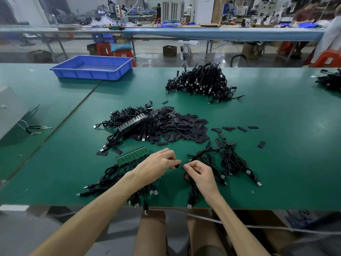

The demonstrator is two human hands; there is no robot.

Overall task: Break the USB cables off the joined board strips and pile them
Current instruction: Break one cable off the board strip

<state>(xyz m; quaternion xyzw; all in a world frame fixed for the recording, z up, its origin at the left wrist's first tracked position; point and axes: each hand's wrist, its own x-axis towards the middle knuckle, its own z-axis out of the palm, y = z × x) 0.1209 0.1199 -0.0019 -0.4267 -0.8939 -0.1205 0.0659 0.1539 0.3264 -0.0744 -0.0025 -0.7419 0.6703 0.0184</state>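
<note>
1. One view only: the head camera, worn by the person, looks forward and down across the green table (276,145).
2. Nearest the lens, both forearms rise from the bottom edge. The left hand (158,165) and right hand (199,172), pinching a USB cable (191,193), sit just below centre.
3. Steep tilt here: the person's legs (153,237) show under the table's near edge at the very bottom.
4. Mid-range, the blue tray (92,68) sits upper left at the table's far side.
5. Far off, the top strip takes in the workshop's long bench (221,34), small and soft.
6. Wide angle: the table spans the full frame width.
</note>
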